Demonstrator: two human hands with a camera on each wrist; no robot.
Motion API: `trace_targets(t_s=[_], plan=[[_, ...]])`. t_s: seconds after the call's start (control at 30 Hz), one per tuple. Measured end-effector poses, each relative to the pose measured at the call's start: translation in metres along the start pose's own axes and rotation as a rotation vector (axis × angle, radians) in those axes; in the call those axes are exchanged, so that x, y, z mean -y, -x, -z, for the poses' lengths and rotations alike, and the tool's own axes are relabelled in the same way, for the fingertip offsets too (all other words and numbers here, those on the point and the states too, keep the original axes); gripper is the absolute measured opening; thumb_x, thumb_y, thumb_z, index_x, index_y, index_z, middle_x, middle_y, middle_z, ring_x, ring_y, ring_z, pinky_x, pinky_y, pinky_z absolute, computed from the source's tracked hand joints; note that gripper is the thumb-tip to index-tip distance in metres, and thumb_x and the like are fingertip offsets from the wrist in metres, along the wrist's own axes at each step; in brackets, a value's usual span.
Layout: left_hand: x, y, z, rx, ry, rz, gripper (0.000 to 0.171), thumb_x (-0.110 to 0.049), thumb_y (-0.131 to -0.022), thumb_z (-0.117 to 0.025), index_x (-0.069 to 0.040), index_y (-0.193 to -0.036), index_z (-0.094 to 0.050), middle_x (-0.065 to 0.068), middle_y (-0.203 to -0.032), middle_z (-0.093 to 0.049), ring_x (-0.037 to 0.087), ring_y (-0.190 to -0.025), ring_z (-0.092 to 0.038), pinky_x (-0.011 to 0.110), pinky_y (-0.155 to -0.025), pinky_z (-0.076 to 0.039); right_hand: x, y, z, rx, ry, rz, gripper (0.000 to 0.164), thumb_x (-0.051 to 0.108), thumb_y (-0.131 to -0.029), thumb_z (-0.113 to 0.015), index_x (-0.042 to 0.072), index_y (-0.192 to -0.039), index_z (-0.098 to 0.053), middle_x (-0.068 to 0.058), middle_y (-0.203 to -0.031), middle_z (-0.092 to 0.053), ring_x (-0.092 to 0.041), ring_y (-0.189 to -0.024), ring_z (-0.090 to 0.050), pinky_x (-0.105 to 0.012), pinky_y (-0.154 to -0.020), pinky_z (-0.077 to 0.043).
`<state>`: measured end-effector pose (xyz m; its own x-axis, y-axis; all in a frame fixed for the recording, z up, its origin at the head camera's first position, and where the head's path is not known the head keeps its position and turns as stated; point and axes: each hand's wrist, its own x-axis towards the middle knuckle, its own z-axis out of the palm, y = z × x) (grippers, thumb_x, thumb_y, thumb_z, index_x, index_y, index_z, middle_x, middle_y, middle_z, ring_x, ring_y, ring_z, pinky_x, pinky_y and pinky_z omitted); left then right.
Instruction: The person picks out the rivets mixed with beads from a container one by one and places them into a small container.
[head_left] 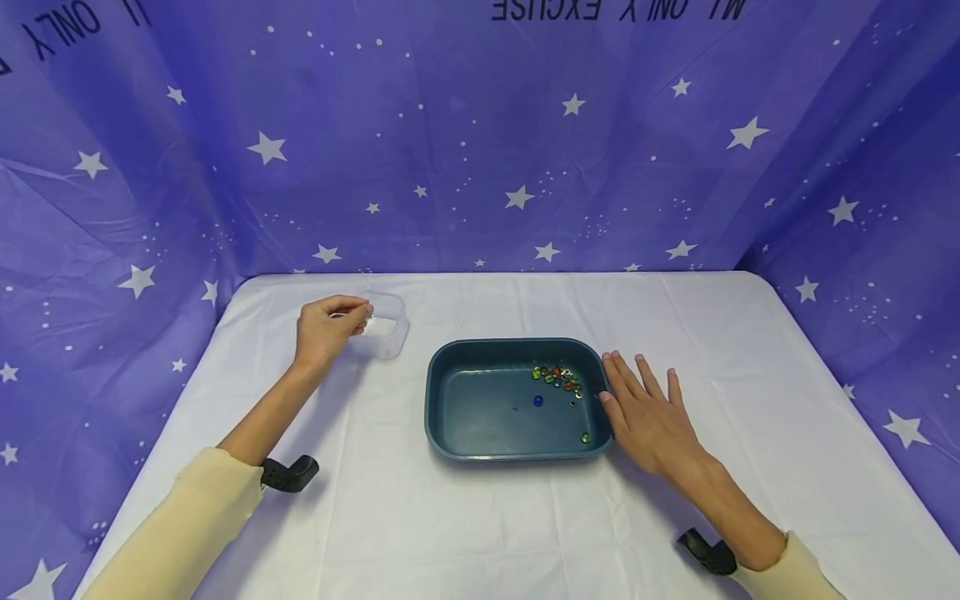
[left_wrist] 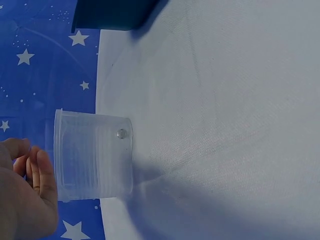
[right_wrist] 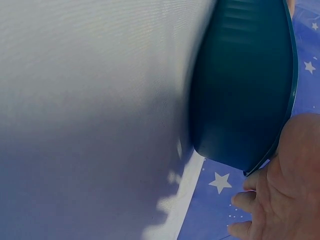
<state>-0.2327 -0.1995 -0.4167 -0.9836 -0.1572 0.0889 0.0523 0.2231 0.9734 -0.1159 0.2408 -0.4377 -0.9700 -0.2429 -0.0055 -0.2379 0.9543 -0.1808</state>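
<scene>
At the far left, a purple curtain [head_left: 82, 258] printed with white stars hangs beside the counter [head_left: 480, 525], which is covered in white cloth. A cream sleeve [head_left: 180, 525] reaches in from the lower left, with a black device [head_left: 290, 473] at the wrist. The left hand [head_left: 326, 333] has its thumb and fingertips drawn together at the rim of a clear plastic container [head_left: 392, 346]; I cannot tell whether they pinch anything. The container stands upright on the counter, and the left wrist view shows a small clear round piece [left_wrist: 121, 134] low in it.

Next, well apart from the container, sits a dark teal tray [head_left: 517, 457]. In it, a blue bead [head_left: 537, 401] lies alone, a cluster of green, red and amber beads [head_left: 568, 386] gathers toward the back right, and a single green bead [head_left: 586, 437] lies near the front right corner. The right hand [head_left: 648, 425], fingers extended and spread, touches the tray's right end.
</scene>
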Motion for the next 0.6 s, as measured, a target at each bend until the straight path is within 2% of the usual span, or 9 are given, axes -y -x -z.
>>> trace_targets(t_s=[0.2,0.33,0.43,0.6], plan=[[0.0,-0.001,0.0,0.005,0.023,0.001,0.025,-0.007,-0.091,-0.074,0.012,-0.107,-0.071,-0.005,-0.077,-0.07,0.004,-0.065,-0.064,0.019,-0.066,-0.056,0.0,0.0,0.0,-0.004,0.008,0.008,0.06,0.039,-0.11,-0.026,0.007,-0.159,-0.019,-0.014,-0.164,-0.019,-0.039,-0.15,-0.007,-0.067,-0.112,0.002],[-0.02,0.009,-0.004,0.035,0.029,0.004,0.024,-0.003,-0.091,-0.072,0.014,-0.107,-0.07,0.0,-0.08,-0.07,0.007,-0.066,-0.065,0.02,-0.067,-0.056,0.0,0.0,0.0,-0.002,0.008,0.007,0.06,0.039,-0.11,-0.026,0.007,-0.159,-0.019,-0.014,-0.164,-0.019,-0.039,-0.15,-0.007,-0.067,-0.112,0.002],[-0.032,0.014,-0.011,0.067,0.022,-0.002,0.025,-0.003,-0.091,-0.071,0.016,-0.108,-0.069,0.002,-0.083,-0.071,0.008,-0.066,-0.066,0.022,-0.068,-0.057,-0.001,0.0,0.0,0.0,0.008,0.008,0.06,0.039,-0.11,-0.026,0.007,-0.16,-0.018,-0.013,-0.164,-0.018,-0.039,-0.15,-0.006,-0.067,-0.112,0.002],[-0.025,0.016,-0.03,0.117,0.029,-0.026,0.025,-0.01,-0.091,-0.075,0.01,-0.107,-0.072,0.009,-0.092,-0.071,0.013,-0.072,-0.068,0.024,-0.071,-0.057,-0.001,0.0,0.0,0.008,0.006,0.007,0.06,0.04,-0.11,-0.025,0.007,-0.16,-0.017,-0.013,-0.164,-0.017,-0.039,-0.15,-0.006,-0.066,-0.112,0.002]])
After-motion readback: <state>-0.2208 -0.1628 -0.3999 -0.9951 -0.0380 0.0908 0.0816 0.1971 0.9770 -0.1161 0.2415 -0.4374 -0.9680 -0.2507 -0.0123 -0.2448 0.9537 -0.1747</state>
